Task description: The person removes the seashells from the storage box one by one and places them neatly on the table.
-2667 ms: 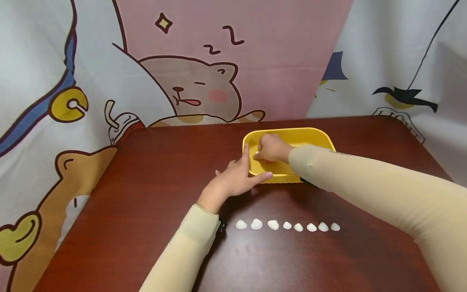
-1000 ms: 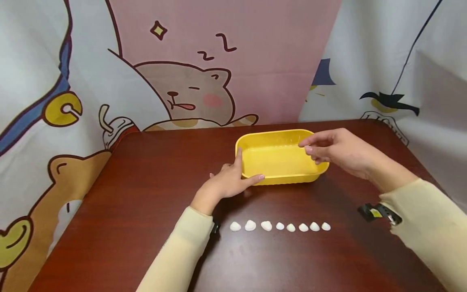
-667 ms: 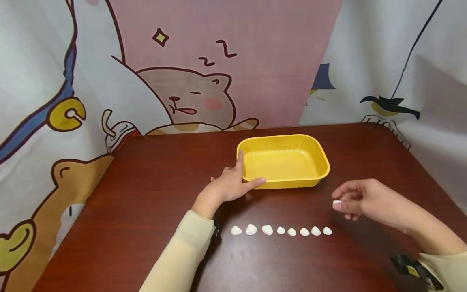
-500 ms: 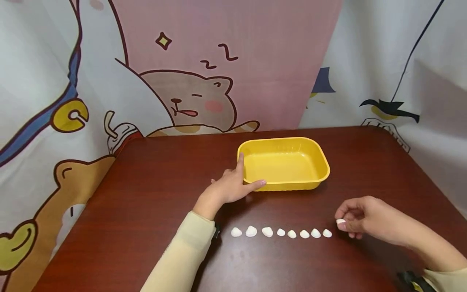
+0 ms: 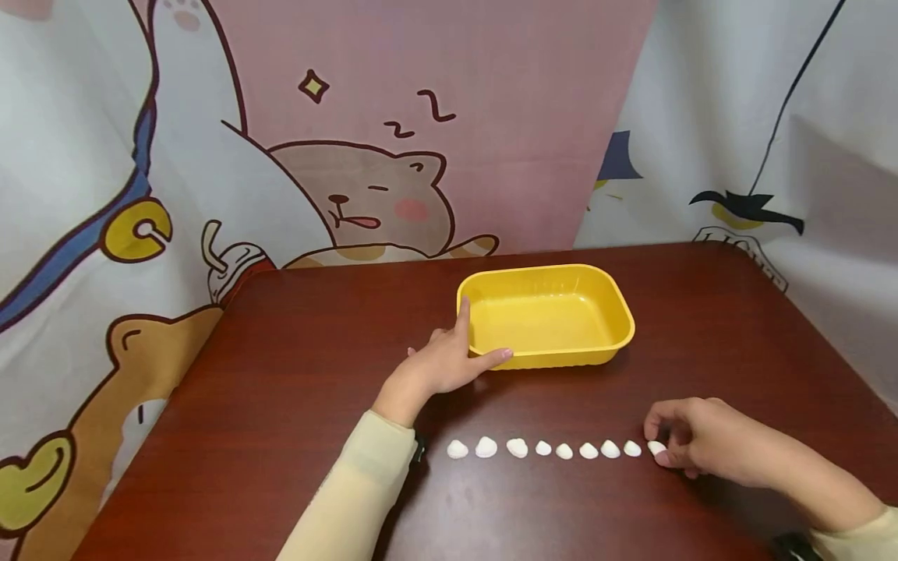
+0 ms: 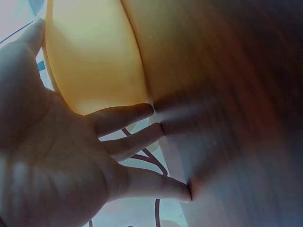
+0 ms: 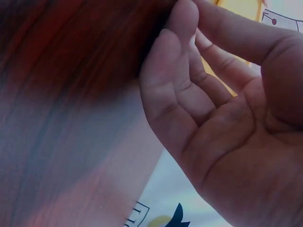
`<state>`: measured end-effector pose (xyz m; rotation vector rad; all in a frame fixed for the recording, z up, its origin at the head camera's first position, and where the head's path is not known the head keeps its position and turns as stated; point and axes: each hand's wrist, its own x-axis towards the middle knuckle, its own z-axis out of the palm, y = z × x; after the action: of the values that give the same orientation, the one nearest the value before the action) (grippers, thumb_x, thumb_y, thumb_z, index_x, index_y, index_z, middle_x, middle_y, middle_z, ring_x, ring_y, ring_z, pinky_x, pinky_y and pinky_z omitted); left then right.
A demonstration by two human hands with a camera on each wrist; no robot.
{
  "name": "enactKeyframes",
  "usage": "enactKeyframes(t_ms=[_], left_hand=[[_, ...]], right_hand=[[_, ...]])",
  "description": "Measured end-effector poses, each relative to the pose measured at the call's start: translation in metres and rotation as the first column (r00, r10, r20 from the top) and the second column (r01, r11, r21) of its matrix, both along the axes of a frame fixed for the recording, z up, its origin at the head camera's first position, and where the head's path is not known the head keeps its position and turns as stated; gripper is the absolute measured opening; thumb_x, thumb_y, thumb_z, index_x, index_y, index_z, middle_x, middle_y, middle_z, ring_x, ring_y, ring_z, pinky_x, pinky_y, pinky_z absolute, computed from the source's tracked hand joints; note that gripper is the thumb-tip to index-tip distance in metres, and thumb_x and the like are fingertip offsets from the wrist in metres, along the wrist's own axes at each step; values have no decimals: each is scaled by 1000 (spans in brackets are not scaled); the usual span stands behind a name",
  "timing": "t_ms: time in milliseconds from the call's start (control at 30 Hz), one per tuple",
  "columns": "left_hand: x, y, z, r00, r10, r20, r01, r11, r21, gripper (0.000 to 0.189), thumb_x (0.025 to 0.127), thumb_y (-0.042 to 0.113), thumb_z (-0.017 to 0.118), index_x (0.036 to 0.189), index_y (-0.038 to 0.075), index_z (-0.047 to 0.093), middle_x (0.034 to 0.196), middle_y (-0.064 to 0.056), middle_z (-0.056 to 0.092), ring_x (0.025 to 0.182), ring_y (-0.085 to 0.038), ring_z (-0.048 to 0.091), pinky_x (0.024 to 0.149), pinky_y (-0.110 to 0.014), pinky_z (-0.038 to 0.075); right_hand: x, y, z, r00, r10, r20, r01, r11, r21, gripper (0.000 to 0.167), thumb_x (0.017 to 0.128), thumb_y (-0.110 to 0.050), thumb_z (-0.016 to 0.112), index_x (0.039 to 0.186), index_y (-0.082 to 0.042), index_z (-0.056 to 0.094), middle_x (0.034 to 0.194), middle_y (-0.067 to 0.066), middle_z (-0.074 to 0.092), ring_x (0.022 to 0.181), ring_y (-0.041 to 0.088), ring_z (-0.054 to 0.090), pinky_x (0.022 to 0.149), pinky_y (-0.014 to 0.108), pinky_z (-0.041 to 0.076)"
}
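My left hand (image 5: 438, 362) rests on the left end of a yellow plastic tray (image 5: 540, 321), thumb on the front rim and index finger along the left rim. In the left wrist view its other fingers stretch down to the table beside the tray wall (image 6: 97, 56). At the right end of a row of several small white seashells (image 5: 517, 448), my right hand (image 5: 719, 442) pinches one more seashell (image 5: 656, 449) between thumb and fingers, low at the tabletop. The right wrist view shows my bent right fingers (image 7: 163, 66); the seashell is hidden there.
Everything stands on a dark red-brown table (image 5: 295, 374). The tray's visible floor holds nothing. A cartoon-printed cloth (image 5: 533, 140) hangs behind the table and along its sides.
My right hand has come out of the tray with a seashell, moved right and toward me, and lowered it beside the row's right end. The left hand has stayed on the tray.
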<state>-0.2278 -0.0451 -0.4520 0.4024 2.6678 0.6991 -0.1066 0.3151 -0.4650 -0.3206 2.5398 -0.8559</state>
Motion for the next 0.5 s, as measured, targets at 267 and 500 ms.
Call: enactKeyframes(t_ms=[267, 500], left_hand=[[-1, -3, -5, 1000, -5, 6, 5, 1000, 3, 121, 90, 87, 52, 171, 26, -14, 170, -10, 43, 156, -37, 39, 116, -86, 19], [-2, -4, -3, 1000, -9, -11, 9, 999, 44, 121, 90, 85, 55, 172, 26, -11, 175, -5, 34, 158, -42, 35, 115, -87, 15]], right_hand=[[-1, -4, -1, 1000, 5, -8, -5, 999, 49, 23, 92, -17, 83, 101, -16, 62, 64, -5, 56, 56, 7, 53, 53, 24, 41], [-2, -5, 1, 999, 17, -33, -15, 997, 79, 22, 91, -17, 83, 95, -18, 61, 63, -6, 53, 54, 5, 50, 52, 24, 39]])
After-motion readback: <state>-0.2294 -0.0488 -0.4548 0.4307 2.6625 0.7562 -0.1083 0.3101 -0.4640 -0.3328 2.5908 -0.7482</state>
